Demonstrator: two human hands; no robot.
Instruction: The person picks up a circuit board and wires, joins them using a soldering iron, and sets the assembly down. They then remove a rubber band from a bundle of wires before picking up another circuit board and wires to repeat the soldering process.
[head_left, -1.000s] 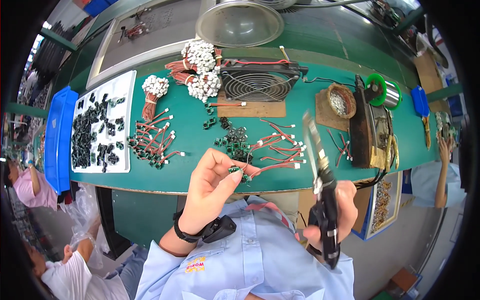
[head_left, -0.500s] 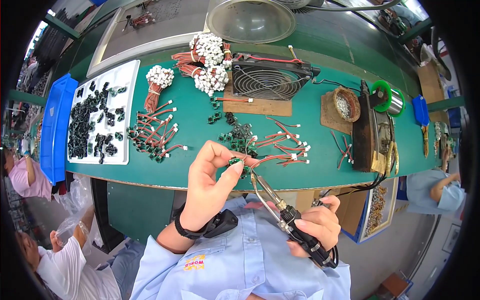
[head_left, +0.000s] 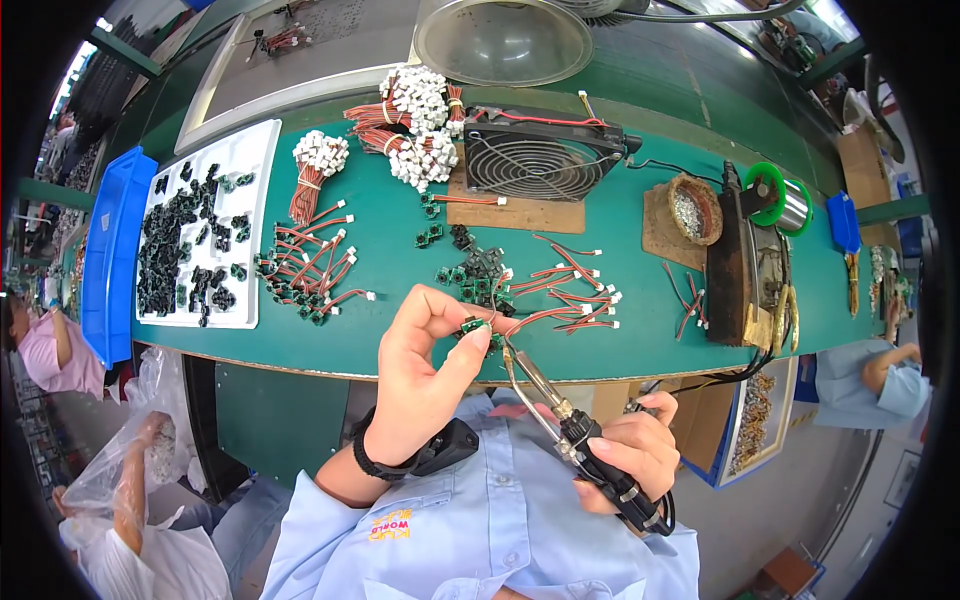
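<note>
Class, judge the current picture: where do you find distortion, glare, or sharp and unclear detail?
Head view: fisheye distortion bows the front edge of the green tabletop; head view: bright patches wash out near the upper-left rim; head view: the left hand and soldering iron show no obvious motion blur, but the circuit board is too small for fine detail.

green circuit board [head_left: 472, 325]: pinched | black soldering iron [head_left: 580, 432]: slanted, tip near board

Soldering iron [head_left: 577, 428]: black plastic handle, bare metal barrel. Bench [head_left: 385, 225]: smooth green, low sheen. Blue bin [head_left: 110, 262]: glossy plastic. Fan [head_left: 545, 160]: matt black frame, metal wire guard. Spool [head_left: 782, 202]: plastic flange, shiny metal windings. Shirt [head_left: 505, 520]: matt cloth.
</note>
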